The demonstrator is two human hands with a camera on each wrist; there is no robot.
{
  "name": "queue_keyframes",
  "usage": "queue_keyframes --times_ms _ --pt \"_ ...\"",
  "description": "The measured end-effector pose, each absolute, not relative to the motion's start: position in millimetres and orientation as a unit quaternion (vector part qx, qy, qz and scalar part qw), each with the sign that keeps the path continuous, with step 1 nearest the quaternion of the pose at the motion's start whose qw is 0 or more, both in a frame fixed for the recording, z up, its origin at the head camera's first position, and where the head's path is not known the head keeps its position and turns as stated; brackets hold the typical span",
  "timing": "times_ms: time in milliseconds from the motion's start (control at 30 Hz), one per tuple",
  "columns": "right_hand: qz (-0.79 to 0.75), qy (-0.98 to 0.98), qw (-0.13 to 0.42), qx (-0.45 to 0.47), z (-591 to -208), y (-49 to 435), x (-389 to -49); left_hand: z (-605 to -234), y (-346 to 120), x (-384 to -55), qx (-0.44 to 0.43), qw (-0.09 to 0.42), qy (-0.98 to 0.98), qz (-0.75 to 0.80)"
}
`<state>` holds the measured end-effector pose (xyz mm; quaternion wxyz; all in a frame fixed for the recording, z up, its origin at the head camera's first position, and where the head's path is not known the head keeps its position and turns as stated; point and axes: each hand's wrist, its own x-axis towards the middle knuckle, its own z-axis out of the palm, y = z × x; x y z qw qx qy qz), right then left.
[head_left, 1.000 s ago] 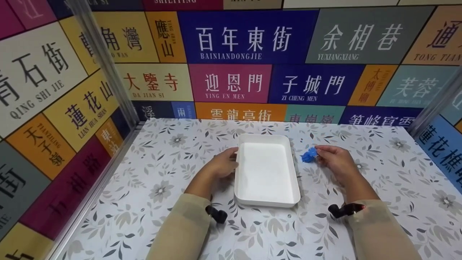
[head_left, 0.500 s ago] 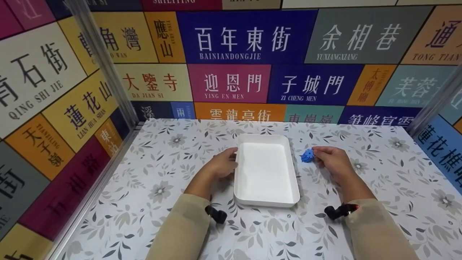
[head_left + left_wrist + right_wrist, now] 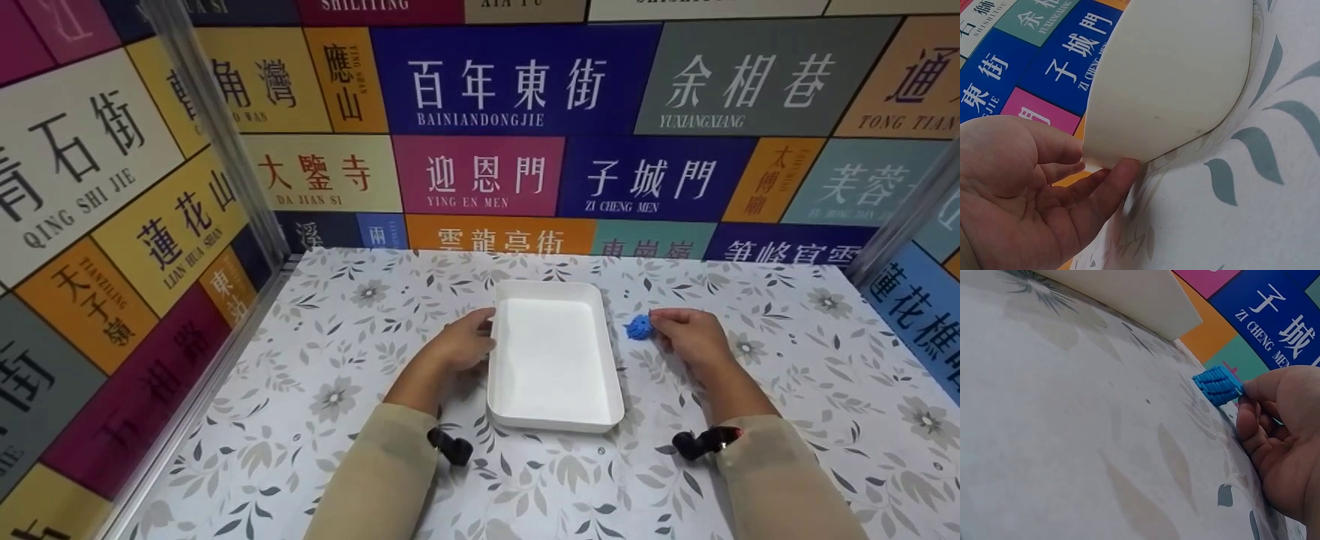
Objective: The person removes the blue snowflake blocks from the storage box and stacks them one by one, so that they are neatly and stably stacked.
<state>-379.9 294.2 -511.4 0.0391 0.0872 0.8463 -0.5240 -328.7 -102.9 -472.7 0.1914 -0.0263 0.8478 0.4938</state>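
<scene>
In the head view, my left hand (image 3: 465,341) rests its fingertips against the outer left wall of a white rectangular tray (image 3: 616,409). The left wrist view shows those fingers (image 3: 1103,194) low on the tray's wall (image 3: 1174,67), close to the tabletop. To the right of the tray, my right hand (image 3: 694,337) pinches a small blue piece (image 3: 639,327) between thumb and finger. Seen from the right wrist, this blue piece (image 3: 1217,385) has several rows of ridges or teeth, and its held end is covered by the fingertips.
The tray stands on a table (image 3: 315,465) covered with a white leaf-and-flower print. Sign-printed panels (image 3: 517,75) rise behind it and on both sides. Dark wrist cameras (image 3: 450,446) sit at the sleeve cuffs.
My right hand has shifted slightly left, toward the tray, and the blue piece has turned in its fingers. The left hand and tray have stayed in place.
</scene>
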Motion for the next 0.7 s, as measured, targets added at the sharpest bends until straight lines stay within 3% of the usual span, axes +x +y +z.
queue_keyframes --times_ms 233,700 --pt "-0.532 0.842 0.036 0.086 -512.2 294.3 -379.0 -475.6 -104.9 -327.3 0.028 0.160 0.865 0.475" --pt "-0.519 0.848 0.041 0.098 -510.0 293.1 -379.4 -473.4 -104.5 -329.9 0.003 0.184 0.860 0.476"
